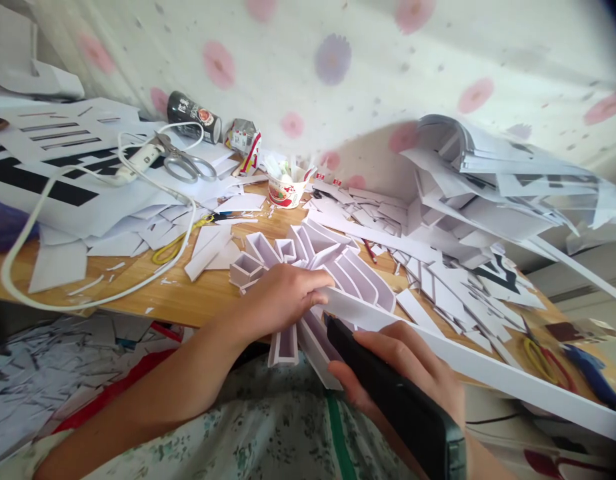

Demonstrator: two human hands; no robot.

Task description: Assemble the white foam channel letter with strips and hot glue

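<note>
My left hand (285,297) is closed at the near end of a long white strip (468,357), which runs off to the lower right. Under that hand lies a white shape built of upright strip walls (355,277), with several hollow, open-topped channels. My right hand (413,357) is wrapped round a long black hand tool (395,397) with a narrow tip; its exact kind I cannot make out. The tool's tip is just below the strip, close to my left fingers. Part of the white shape is hidden by my left hand and forearm.
Scissors (183,162) and a white cord (108,308) lie at the left. A paper tub (283,193) with contents stands at the back. White offcuts (448,293) and stacked sheets (518,163) are at the right, near yellow-and-red-handled tools (543,360).
</note>
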